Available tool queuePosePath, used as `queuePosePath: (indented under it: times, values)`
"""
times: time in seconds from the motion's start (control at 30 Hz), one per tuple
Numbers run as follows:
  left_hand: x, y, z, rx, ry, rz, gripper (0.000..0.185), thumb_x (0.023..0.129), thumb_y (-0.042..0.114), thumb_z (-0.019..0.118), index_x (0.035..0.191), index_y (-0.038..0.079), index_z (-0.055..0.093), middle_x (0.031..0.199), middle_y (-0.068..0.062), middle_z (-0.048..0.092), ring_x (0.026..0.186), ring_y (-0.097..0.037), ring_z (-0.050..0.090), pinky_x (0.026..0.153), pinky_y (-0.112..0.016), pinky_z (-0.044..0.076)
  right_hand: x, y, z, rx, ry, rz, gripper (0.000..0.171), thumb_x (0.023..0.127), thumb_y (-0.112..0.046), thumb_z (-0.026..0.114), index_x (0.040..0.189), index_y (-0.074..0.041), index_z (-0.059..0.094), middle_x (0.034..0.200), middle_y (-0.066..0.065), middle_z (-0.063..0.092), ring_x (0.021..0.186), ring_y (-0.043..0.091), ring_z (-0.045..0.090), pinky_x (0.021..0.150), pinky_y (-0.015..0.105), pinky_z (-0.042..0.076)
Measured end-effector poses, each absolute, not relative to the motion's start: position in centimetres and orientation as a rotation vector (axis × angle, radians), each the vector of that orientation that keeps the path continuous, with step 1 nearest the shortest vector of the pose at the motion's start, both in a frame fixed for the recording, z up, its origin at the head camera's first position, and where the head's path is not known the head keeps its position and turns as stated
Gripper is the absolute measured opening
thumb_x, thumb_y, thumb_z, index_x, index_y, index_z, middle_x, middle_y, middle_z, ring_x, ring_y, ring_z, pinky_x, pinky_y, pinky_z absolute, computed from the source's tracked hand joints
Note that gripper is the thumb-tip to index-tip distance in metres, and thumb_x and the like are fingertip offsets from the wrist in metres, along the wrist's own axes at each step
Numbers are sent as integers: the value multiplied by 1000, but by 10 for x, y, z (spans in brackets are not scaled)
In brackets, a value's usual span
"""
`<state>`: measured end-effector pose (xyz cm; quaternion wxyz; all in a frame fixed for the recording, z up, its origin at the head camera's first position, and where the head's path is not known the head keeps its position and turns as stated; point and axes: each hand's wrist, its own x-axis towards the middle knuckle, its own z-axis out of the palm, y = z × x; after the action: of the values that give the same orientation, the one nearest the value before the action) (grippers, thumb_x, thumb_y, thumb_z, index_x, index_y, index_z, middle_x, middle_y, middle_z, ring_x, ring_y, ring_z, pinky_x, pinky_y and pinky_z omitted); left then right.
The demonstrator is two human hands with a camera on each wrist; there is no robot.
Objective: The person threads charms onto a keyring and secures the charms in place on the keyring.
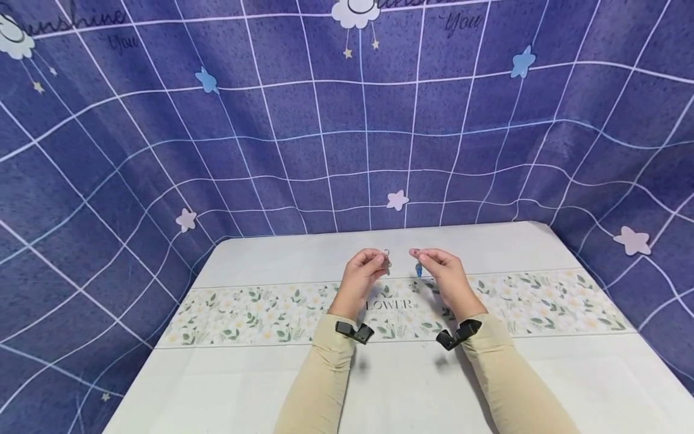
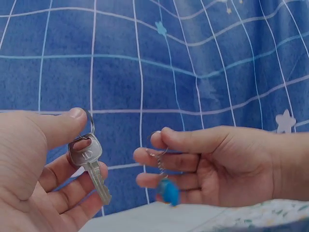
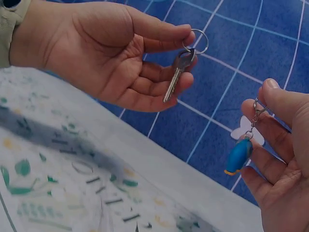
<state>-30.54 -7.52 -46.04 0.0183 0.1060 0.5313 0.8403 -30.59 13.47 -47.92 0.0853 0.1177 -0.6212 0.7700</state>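
Left hand [image 3: 111,53] pinches the light, stiff key [image 3: 177,72] by its ring; beside it, right hand [image 2: 217,164] pinches the dangling blue charm [image 3: 239,155] by its chain.

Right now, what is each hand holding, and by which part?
Left hand pinches the split ring with a silver key hanging. Right hand pinches the small ring above a blue charm.
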Motion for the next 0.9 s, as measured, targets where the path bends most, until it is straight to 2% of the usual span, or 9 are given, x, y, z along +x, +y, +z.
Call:
queuePosePath:
  times: [0.13,0.4,0.63,0.8,0.9]
  values:
    - [-303,-71,-455,352,1597,2629,11,99,0,60,95,8,67,91,-1,69,84,-14,68,80,-27,57,-306,131,-475,367,-1786,2344,7,99,-10,66,102,-7,72,107,-5,76,111,10,68,101,22,49]
    - [-298,-66,-448,297,1561,2655,1,97,6,66,96,6,67,87,-1,68,78,-14,67,77,-28,59,-301,127,-464,410,-1726,2385,12,100,-5,63,107,-2,72,103,-6,77,111,10,68,101,24,50]
    - [-295,-65,-446,263,1589,2640,12,96,6,68,103,-3,65,87,-3,67,76,-15,67,77,-30,60,-298,122,-457,417,-1755,2385,11,99,-7,65,105,-2,73,99,-4,77,106,11,70,100,26,51]
    - [-294,-66,-443,225,1652,2617,9,96,5,67,101,-2,66,84,-4,66,75,-15,66,76,-29,60,-296,120,-455,434,-1768,2375,13,98,-5,65,105,3,72,97,-3,77,101,12,72,98,27,53]
    - [-293,-66,-440,218,1670,2615,12,96,6,69,102,-3,66,84,-4,66,74,-15,66,76,-29,60,-295,118,-453,456,-1777,2368,11,98,-3,65,103,3,73,95,-4,78,98,12,73,96,27,54]
